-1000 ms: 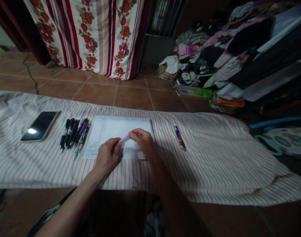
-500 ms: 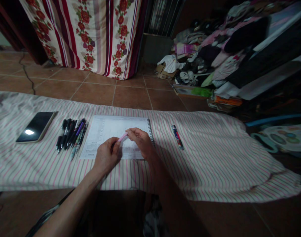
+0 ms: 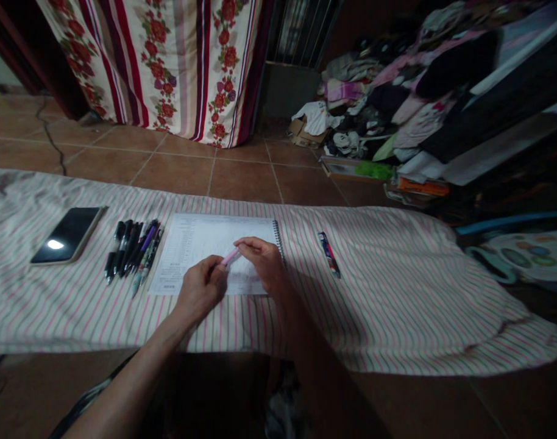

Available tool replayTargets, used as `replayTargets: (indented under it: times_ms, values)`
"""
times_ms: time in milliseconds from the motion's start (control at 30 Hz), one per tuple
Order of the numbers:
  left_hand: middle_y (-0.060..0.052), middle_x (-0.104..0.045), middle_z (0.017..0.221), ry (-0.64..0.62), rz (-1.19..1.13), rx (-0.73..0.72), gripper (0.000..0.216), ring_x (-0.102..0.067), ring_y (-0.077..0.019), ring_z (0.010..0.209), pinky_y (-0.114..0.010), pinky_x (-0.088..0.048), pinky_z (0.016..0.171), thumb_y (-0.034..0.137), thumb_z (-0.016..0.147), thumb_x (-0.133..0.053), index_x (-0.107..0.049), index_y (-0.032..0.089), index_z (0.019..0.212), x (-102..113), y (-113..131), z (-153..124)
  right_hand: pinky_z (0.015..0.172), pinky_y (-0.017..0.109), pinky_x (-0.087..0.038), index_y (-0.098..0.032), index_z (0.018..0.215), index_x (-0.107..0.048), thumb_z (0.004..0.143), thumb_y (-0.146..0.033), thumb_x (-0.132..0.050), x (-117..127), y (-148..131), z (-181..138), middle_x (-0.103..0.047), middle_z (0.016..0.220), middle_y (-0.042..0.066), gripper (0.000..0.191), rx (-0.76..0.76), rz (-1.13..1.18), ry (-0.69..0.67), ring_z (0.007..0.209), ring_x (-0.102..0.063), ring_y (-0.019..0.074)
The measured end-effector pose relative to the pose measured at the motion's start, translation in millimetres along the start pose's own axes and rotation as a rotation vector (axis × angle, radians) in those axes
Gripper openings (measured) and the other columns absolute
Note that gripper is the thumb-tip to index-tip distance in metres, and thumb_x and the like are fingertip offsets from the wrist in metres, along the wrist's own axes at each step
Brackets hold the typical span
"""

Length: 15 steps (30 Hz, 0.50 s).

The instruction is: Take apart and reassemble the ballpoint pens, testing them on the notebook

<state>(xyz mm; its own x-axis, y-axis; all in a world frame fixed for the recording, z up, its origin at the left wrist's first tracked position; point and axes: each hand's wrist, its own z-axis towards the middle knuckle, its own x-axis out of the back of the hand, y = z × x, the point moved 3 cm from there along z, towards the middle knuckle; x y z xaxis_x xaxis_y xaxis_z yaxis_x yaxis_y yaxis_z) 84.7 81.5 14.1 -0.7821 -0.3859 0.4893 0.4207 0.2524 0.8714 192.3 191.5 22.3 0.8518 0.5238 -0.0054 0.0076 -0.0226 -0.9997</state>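
My left hand (image 3: pixel 200 291) and my right hand (image 3: pixel 266 263) are both closed on a pink pen (image 3: pixel 230 256), one at each end, just above a spiral notebook (image 3: pixel 200 239) with a printed page. The notebook lies on a striped cloth (image 3: pixel 397 292). A row of several dark pens (image 3: pixel 133 248) lies left of the notebook. A single pen (image 3: pixel 328 254) lies to its right.
A dark phone (image 3: pixel 67 242) rests on the cloth at the far left. Behind is a brown tiled floor (image 3: pixel 242 177), a floral curtain (image 3: pixel 169 67), and a heap of clothes (image 3: pixel 397 103) at the right. A paint palette (image 3: pixel 525 256) lies at the right edge.
My hands have stayed on the pink pen almost unmoved. The view shifted slightly between the earliest frame and now.
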Motion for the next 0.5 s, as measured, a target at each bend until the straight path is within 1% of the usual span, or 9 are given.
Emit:
replayTargets:
  times_ms: [133, 233, 300, 400, 500]
  values:
    - [0.003, -0.051, 0.056, -0.026, -0.047, 0.004, 0.026, -0.048, -0.0139, 0.053, -0.026, -0.037, 0.052, 0.037, 0.084, -0.044, -0.060, 0.018, 0.089, 0, -2, 0, 0.065, 0.025, -0.041, -0.019, 0.076, -0.070, 0.069, -0.033, -0.063, -1, 0, -1, -0.066, 0.075, 0.000, 0.017, 0.014, 0.027, -0.030, 0.069, -0.056, 0.0131]
    - [0.001, -0.056, 0.062, 0.031, 0.015, -0.030, 0.027, -0.052, -0.0151, 0.058, -0.027, -0.040, 0.056, 0.036, 0.084, -0.044, -0.061, 0.017, 0.091, 1, 0, 0, 0.067, 0.025, -0.042, -0.019, 0.081, -0.069, 0.069, -0.034, -0.063, -3, 3, 0, -0.067, 0.078, 0.001, 0.020, 0.025, 0.048, -0.030, 0.070, -0.056, 0.0128]
    - [-0.002, -0.061, 0.068, 0.089, 0.097, -0.065, 0.028, -0.055, -0.0166, 0.061, -0.029, -0.042, 0.059, 0.035, 0.085, -0.042, -0.062, 0.016, 0.093, 3, 3, -1, 0.066, 0.025, -0.043, -0.019, 0.084, -0.067, 0.067, -0.037, -0.065, -4, 6, 1, -0.066, 0.077, 0.001, 0.025, -0.006, 0.071, 0.002, 0.070, -0.057, 0.0131]
    - [-0.007, -0.066, 0.077, 0.142, 0.226, -0.112, 0.031, -0.059, -0.0195, 0.068, -0.032, -0.044, 0.065, 0.034, 0.086, -0.040, -0.063, 0.016, 0.096, 5, 8, -3, 0.062, 0.025, -0.043, -0.019, 0.076, -0.063, 0.064, -0.041, -0.068, -3, 8, 2, -0.064, 0.068, 0.001, 0.025, -0.067, 0.047, 0.043, 0.064, -0.057, 0.0133]
    - [-0.009, -0.068, 0.084, 0.149, 0.315, -0.144, 0.033, -0.061, -0.0217, 0.076, -0.034, -0.045, 0.070, 0.032, 0.087, -0.038, -0.064, 0.016, 0.097, 6, 10, -4, 0.059, 0.025, -0.041, -0.019, 0.068, -0.060, 0.064, -0.042, -0.067, -3, 7, 2, -0.062, 0.062, 0.000, 0.024, -0.082, 0.012, 0.038, 0.059, -0.055, 0.0125]
